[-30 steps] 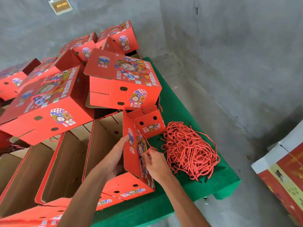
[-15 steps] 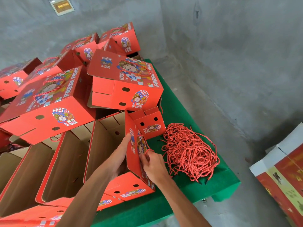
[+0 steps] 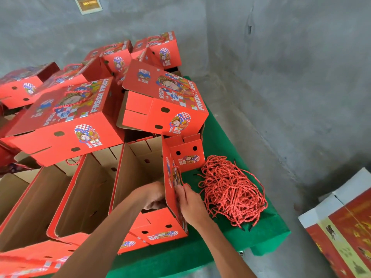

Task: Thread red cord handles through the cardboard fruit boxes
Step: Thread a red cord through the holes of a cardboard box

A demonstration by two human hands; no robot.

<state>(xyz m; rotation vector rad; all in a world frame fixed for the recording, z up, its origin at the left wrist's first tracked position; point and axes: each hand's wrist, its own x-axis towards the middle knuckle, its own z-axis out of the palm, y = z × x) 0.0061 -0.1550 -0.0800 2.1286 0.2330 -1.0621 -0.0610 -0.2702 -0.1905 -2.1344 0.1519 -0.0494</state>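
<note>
Hands are working at the nearest open box [image 3: 160, 225]: the left hand [image 3: 154, 195] is reaching inside behind its upright printed side, fingers curled, though what they hold is hidden; the right hand [image 3: 190, 203] is outside, fingers pinching a red cord [image 3: 179, 174] against that side. Judging by this, the handle is only partly threaded. Just right, a heap of loose cords [image 3: 230, 189] is lying on the green desk [image 3: 230, 241], so plenty is left. Farther back, closed boxes [image 3: 66, 121] are already showing handles.
</note>
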